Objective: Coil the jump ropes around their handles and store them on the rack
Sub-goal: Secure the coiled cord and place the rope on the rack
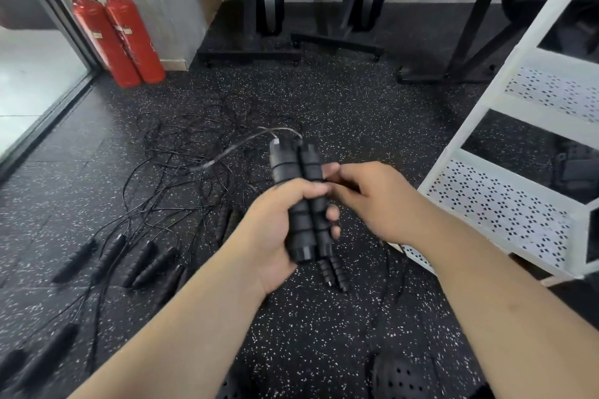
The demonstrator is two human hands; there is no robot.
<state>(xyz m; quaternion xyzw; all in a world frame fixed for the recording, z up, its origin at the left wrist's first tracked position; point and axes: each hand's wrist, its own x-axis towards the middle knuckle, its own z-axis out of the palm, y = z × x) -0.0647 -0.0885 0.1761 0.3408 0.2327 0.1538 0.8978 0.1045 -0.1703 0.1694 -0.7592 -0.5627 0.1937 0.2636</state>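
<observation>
My left hand (275, 233) grips a pair of black foam jump-rope handles (299, 204), held side by side and upright, with turns of thin black rope around them. My right hand (372, 197) pinches the rope right beside the handles at their right side. A blurred loop of rope (246, 142) swings out from the handle tops toward the left. Several more jump ropes lie tangled on the floor (194, 165), their handles (142, 262) scattered at the left. The white rack (505, 201) with perforated shelves stands at the right.
Two red fire extinguishers (120, 36) lean by the wall at the back left, next to a glass door. Black exercise machines (269, 10) stand at the back. Another pair of handles (334, 272) lies on the speckled rubber floor below my hands.
</observation>
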